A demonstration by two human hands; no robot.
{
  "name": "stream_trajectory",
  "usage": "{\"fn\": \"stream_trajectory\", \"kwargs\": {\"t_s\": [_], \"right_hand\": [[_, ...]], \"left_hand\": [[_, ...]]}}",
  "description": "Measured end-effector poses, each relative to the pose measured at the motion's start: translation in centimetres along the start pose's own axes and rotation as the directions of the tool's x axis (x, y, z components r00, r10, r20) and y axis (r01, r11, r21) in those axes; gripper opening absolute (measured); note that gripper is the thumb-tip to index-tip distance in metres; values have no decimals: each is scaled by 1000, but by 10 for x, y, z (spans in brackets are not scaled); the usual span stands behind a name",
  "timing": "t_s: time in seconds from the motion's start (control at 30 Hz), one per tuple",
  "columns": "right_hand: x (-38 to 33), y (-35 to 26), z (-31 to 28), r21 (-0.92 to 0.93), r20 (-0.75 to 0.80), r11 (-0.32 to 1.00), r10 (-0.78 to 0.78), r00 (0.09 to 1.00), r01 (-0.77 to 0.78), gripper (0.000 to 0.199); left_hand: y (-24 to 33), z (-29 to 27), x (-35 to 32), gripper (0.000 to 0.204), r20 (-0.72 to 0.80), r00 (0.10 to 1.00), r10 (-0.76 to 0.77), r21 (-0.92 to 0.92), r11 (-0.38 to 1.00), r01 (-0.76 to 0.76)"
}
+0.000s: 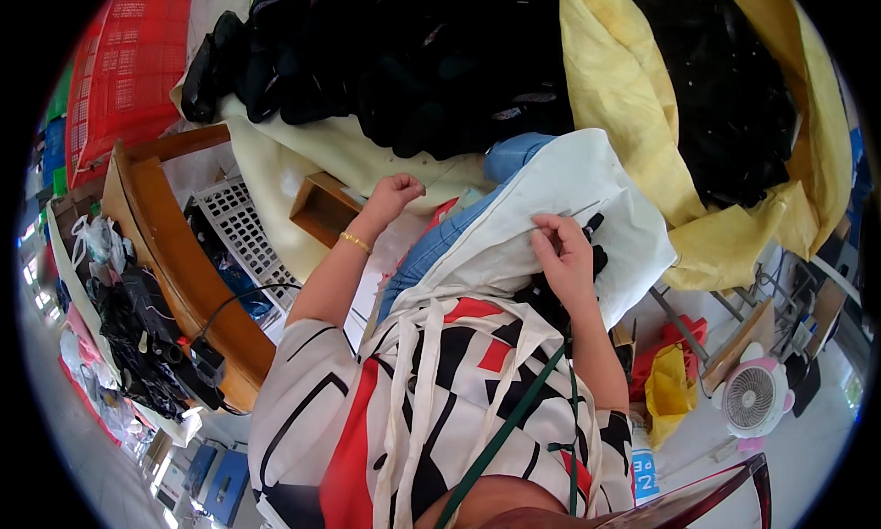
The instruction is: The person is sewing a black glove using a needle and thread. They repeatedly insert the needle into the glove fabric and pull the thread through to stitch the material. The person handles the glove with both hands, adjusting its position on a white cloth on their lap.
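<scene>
My left hand (pixel 397 195) is raised to the left of my lap, its fingers pinched together. Anything between those fingertips is too small to make out. On the right, my right hand (pixel 563 251) is over the white cloth (pixel 606 176) spread across my lap, fingers curled with thumb and forefinger close together. A thin dark sliver, perhaps a needle (pixel 585 208), shows beside its fingertips; whether the hand holds it is unclear. Partly hidden by that hand is a small black item (pixel 598 254) on the cloth. Blue jeans (pixel 436 249) show beside the cloth.
A large heap of black pieces (pixel 413 61) lies ahead on pale sheeting. At the right stands a yellow sack (pixel 624 70) with black pieces inside. To the left are a small wooden box (pixel 323 208), a white perforated crate (pixel 243 231) and a curved wooden frame (pixel 170 245). A fan (pixel 752 396) stands lower right.
</scene>
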State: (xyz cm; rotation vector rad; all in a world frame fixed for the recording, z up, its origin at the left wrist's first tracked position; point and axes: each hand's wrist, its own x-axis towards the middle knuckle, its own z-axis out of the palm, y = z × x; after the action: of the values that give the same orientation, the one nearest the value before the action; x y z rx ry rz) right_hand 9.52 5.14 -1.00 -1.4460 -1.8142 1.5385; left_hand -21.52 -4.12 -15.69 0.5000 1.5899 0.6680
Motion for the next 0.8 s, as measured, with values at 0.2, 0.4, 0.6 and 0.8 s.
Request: {"fn": "stream_trajectory", "kwargs": {"t_s": [0.2, 0.4, 0.6, 0.8], "right_hand": [[18, -53, 22, -73, 143, 953, -282, 949, 295, 28], [24, -75, 57, 94, 410, 946, -320, 854, 309, 21], [9, -69, 20, 359, 553, 912, -39, 832, -196, 10], [0, -51, -15, 711, 400, 608, 65, 914, -354, 16]], "left_hand": [[88, 3, -89, 11, 167, 973, 158, -87, 986, -145], [143, 2, -153, 9, 352, 907, 229, -215, 963, -160], [161, -12, -141, 10, -18, 941, 338, -264, 906, -331], [148, 28, -89, 8, -267, 608, 748, 461, 653, -600]]}}
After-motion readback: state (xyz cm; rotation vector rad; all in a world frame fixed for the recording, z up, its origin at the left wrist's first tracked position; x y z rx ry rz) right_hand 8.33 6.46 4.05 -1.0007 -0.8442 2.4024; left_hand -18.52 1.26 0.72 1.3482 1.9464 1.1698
